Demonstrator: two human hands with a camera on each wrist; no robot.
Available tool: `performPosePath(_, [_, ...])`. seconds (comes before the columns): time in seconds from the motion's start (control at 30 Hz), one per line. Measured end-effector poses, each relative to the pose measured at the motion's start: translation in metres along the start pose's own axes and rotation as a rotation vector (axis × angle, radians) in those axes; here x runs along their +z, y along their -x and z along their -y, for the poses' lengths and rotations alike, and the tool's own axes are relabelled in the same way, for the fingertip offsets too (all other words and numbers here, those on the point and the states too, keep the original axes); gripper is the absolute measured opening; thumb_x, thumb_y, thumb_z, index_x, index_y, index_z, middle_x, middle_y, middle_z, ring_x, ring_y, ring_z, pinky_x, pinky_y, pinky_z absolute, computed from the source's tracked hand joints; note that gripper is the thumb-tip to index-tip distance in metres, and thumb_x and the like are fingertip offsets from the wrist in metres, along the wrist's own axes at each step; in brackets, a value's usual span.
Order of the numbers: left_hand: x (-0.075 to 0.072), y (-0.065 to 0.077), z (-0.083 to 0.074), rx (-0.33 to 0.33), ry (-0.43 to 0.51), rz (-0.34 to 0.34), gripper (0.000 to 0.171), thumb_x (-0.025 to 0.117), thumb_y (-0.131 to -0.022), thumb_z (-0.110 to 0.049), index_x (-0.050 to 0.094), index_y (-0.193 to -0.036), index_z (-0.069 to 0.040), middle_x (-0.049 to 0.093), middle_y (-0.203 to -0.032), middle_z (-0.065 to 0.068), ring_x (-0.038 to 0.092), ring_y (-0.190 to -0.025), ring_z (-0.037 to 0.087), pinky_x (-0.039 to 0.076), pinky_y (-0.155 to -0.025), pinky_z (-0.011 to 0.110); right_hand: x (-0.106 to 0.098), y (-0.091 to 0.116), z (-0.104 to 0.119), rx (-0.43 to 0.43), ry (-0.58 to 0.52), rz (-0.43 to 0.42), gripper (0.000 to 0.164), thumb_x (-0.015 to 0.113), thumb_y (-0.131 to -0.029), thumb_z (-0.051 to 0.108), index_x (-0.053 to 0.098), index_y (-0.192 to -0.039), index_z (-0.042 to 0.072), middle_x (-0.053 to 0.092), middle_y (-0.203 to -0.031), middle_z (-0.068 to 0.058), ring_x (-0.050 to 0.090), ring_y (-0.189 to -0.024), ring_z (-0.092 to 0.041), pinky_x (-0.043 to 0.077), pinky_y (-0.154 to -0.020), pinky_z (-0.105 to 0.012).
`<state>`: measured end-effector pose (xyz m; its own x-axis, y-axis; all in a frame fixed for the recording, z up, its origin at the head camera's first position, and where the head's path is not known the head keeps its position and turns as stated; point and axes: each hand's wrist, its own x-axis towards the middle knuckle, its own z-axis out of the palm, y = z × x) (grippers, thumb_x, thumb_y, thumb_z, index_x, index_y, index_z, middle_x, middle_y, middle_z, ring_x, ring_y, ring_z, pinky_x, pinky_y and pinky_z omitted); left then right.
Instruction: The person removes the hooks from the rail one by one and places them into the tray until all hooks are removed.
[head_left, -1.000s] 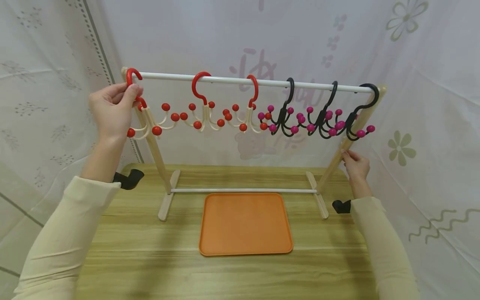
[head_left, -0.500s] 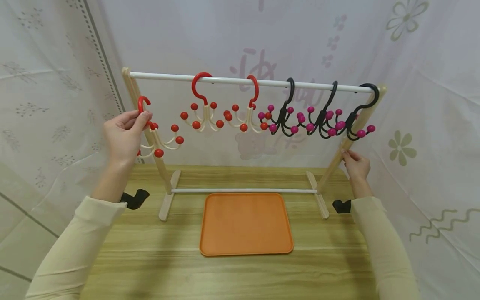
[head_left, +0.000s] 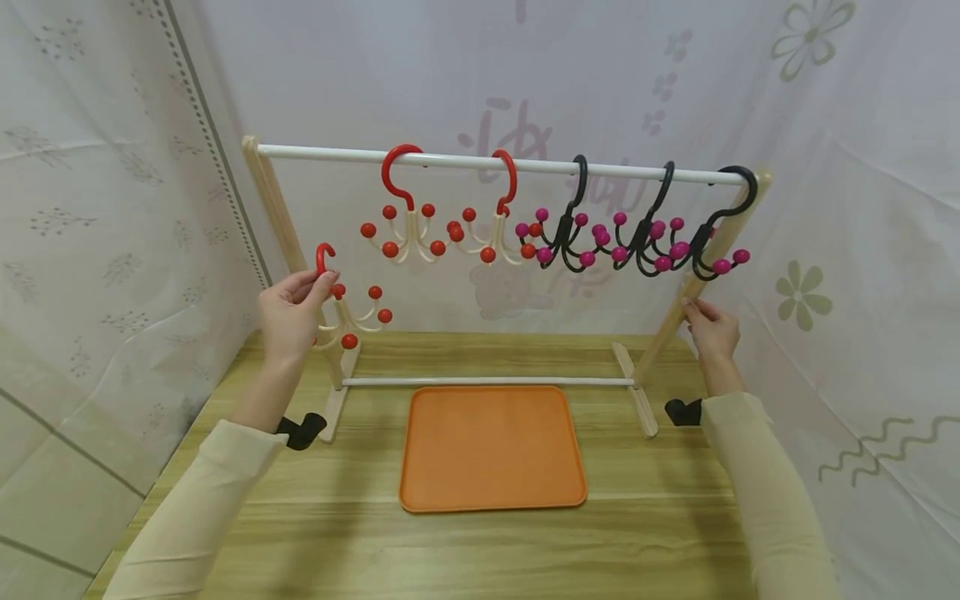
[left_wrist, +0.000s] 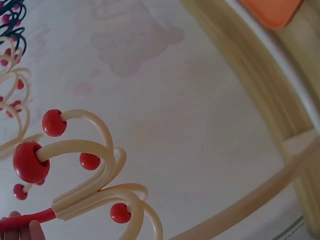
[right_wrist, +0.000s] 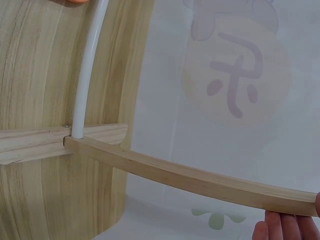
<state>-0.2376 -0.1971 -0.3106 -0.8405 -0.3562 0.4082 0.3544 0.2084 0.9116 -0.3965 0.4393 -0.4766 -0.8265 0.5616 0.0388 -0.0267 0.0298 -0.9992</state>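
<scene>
Red-hooked hanger point(head_left: 344, 313) lower than before; hook point(head_left: 320, 259) partly behind left hand point(head_left: 291, 318)

The desk point(head_left: 480, 558) has a wooden top with lengthwise grain. On it lies flat one orange tray point(head_left: 492, 450), and just behind, a rack point(head_left: 487, 381) stands upon two pale wooden feet point(head_left: 645, 412).
</scene>
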Motion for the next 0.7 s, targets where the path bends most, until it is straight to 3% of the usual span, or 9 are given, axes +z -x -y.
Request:
performPosePath(0.1, [0.006,0.007,0.011,-0.014,0.004,0.028,0.032,0.066,-0.079,-0.024,0.065,-0.098,0.002,0.067,-0.083,0.003,0.061,-0.078,0.012,0.042,-0.06,0.014,0.002,0.013,0.014,-0.001,-0.037,0.021,0.029,0.073,-0.074,0.024,0.069,-0.099,0.011,0.066,-0.088,-0.003,0.061,-0.076,-0.014,0.047,-0.063,-0.023])
performPosePath(0.23, [0.016,0.017,0.024,-0.026,-0.014,0.061,0.032,0.065,-0.081,-0.023,0.065,-0.097,0.003,0.067,-0.08,0.003,0.059,-0.068,0.008,0.037,-0.048,0.015,-0.001,0.001,0.005,0.001,-0.02,0.02,0.029,0.073,-0.072,0.028,0.07,-0.097,0.013,0.067,-0.085,-0.002,0.061,-0.074,-0.013,0.047,-0.059,-0.021])
performPosePath(0.27, [0.019,0.02,0.027,-0.031,-0.013,0.07,0.032,0.065,-0.081,-0.023,0.064,-0.098,0.004,0.067,-0.081,0.004,0.059,-0.068,0.007,0.039,-0.052,0.015,-0.001,0.004,0.012,0.022,-0.006,0.021,0.028,0.07,-0.076,0.025,0.068,-0.099,0.009,0.066,-0.088,-0.006,0.062,-0.077,-0.016,0.047,-0.064,-0.023])
performPosePath(0.33, [0.024,0.025,0.035,-0.045,-0.025,0.092,0.033,0.064,-0.082,-0.025,0.064,-0.098,0.004,0.067,-0.083,0.008,0.056,-0.064,0.007,0.037,-0.048,0.015,-0.003,-0.013,-0.006,-0.002,0.012,0.013,0.029,0.074,-0.071,0.032,0.071,-0.094,0.015,0.067,-0.082,-0.001,0.061,-0.072,-0.012,0.046,-0.056,-0.019])
performPosePath(0.4, [0.029,0.03,0.042,-0.06,-0.038,0.108,0.033,0.064,-0.082,-0.026,0.064,-0.098,0.003,0.066,-0.086,0.013,0.057,-0.066,0.012,0.039,-0.051,0.016,-0.002,-0.011,-0.004,0.006,0.022,-0.003,0.03,0.075,-0.069,0.032,0.071,-0.094,0.015,0.067,-0.082,-0.001,0.061,-0.072,-0.013,0.046,-0.056,-0.02])
performPosePath(0.53, [0.039,0.04,0.058,-0.086,-0.065,0.139,0.032,0.063,-0.082,-0.027,0.064,-0.097,0.002,0.064,-0.09,0.018,0.059,-0.084,0.023,0.041,-0.071,0.022,0.003,0.01,0.01,0.006,0.063,-0.02,0.037,0.078,-0.064,0.035,0.07,-0.096,0.019,0.066,-0.085,0.001,0.06,-0.072,-0.012,0.046,-0.06,-0.022])
performPosePath(0.63, [0.045,0.047,0.069,-0.098,-0.089,0.15,0.028,0.063,-0.082,-0.024,0.065,-0.096,0.001,0.064,-0.089,0.017,0.059,-0.084,0.026,0.041,-0.071,0.024,0.005,0.027,0.023,-0.01,0.046,0.007,0.037,0.077,-0.066,0.032,0.069,-0.099,0.017,0.066,-0.088,-0.001,0.059,-0.073,-0.012,0.047,-0.064,-0.025])
performPosePath(0.7, [0.048,0.052,0.075,-0.097,-0.097,0.156,0.026,0.063,-0.083,-0.021,0.065,-0.096,0.001,0.064,-0.089,0.016,0.059,-0.084,0.026,0.042,-0.069,0.022,0.003,0.021,0.018,-0.022,0.014,0.021,0.033,0.078,-0.066,0.03,0.07,-0.096,0.017,0.066,-0.085,-0.001,0.06,-0.071,-0.011,0.047,-0.061,-0.023])
